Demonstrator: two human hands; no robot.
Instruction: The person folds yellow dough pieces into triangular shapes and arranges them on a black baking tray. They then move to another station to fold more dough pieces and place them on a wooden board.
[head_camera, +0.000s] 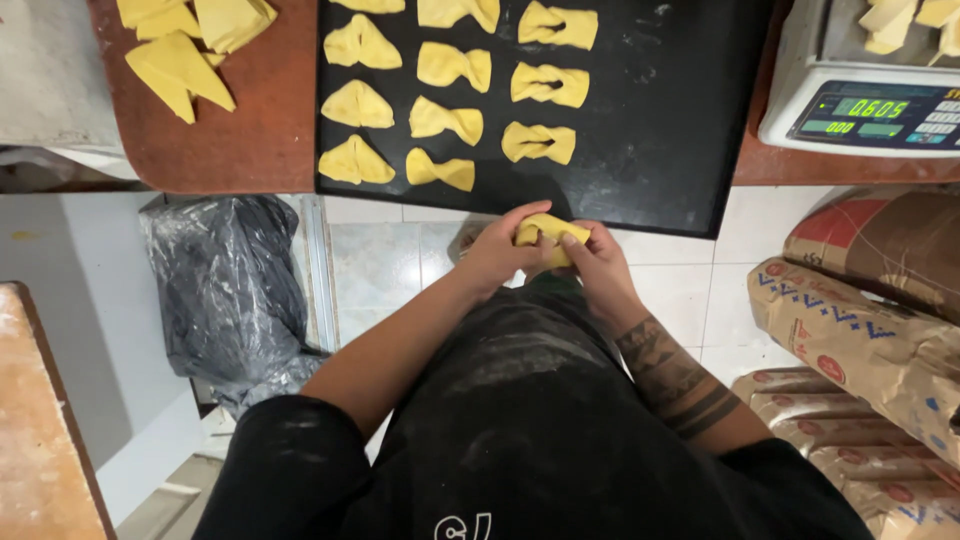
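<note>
Both hands pinching one yellow dough piece below the tray edge

Left hand (497, 256) and right hand (590, 262) meet on a single yellow dough piece (545, 232), fingers closed around it from either side, held in the air in front of the body, not resting on anything. Piece's long axis runs roughly left-right between the two hands; both equally near, each gripping one end. It sits just below the near edge of the black tray (660, 130), almost touching that edge in view. On the tray: rows of shaped dough bows (543, 84), three columns, the right half of the tray bare and flour-dusted. Nearest open spot lies up and right of the hands. Flat cut dough triangles (180, 65) lie on the brown bench (250, 140) to the left, well apart. Digital scale (880, 110) at upper right with more dough on its pan. Paper flour sacks (860, 340) stacked at right, grey plastic bag (225, 285) on the floor at left
</note>
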